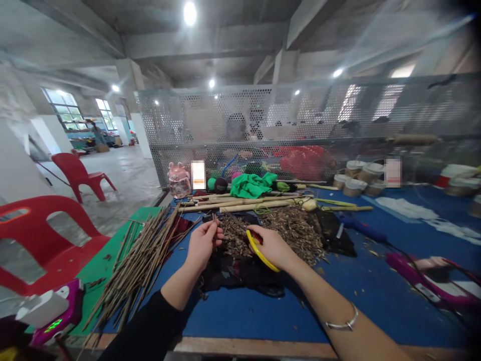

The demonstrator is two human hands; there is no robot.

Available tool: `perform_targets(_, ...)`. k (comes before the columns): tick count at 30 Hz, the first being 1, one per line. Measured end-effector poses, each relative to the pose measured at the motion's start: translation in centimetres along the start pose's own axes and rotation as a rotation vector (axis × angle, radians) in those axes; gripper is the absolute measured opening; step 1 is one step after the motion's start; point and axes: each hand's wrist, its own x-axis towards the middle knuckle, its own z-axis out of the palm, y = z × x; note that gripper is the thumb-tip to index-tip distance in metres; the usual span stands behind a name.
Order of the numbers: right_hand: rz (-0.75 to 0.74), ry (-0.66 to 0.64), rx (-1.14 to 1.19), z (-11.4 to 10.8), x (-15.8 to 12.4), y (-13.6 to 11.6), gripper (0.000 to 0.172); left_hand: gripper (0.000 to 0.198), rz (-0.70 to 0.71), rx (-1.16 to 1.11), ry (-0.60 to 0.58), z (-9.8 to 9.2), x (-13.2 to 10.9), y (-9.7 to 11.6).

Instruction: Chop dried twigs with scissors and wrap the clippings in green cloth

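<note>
My left hand [203, 243] is closed in a pinch, with short brown stem ends showing at its fingertips. My right hand [273, 246] grips a yellow-handled cutting tool [263, 254]; its jaws are hard to make out, so I cannot tell whether they are pruning shears or pliers. Both hands hover over a heap of short cut stem pieces [295, 228], which lies on dark cloth [244, 278]. Left of my left hand rests a loose bundle of long thin brown stems [137, 265], slanting over the table's edge.
Bamboo sticks [255, 204], a green cloth [253, 185] and a pink bottle [179, 180] line the back of the blue table [233, 316], before a perforated metal screen [210, 115]. Tubs [355, 186] and a glue gun [363, 228] are rightward. A red chair [52, 235] stands left.
</note>
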Motion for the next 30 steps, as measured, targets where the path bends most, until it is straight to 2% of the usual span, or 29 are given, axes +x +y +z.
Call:
perform_targets(4,-0.110,0.052,0.077,0.7,-0.2,-0.3,0.046,0.034,-0.044,-0.006,-0.082,0.2,-0.5,-0.2)
perform_targets(9,-0.153,0.051,0.063,1.7,-0.9,-1.1,0.059,0.028,-0.068,0.022,-0.151,0.7,-1.1,-0.6)
perform_targets(15,-0.200,0.072,0.058,2.0,-1.1,-1.8,0.061,0.028,-0.079,0.048,-0.180,0.9,-1.4,-0.8)
perform_targets(20,-0.180,0.063,0.028,2.0,-1.2,-1.9,0.054,0.027,-0.070,0.055,-0.176,1.0,-1.3,-1.0)
perform_targets(30,-0.088,-0.079,0.038,1.9,-0.8,-1.0,0.040,0.026,-0.120,0.162,-0.163,0.6,-0.7,-1.7)
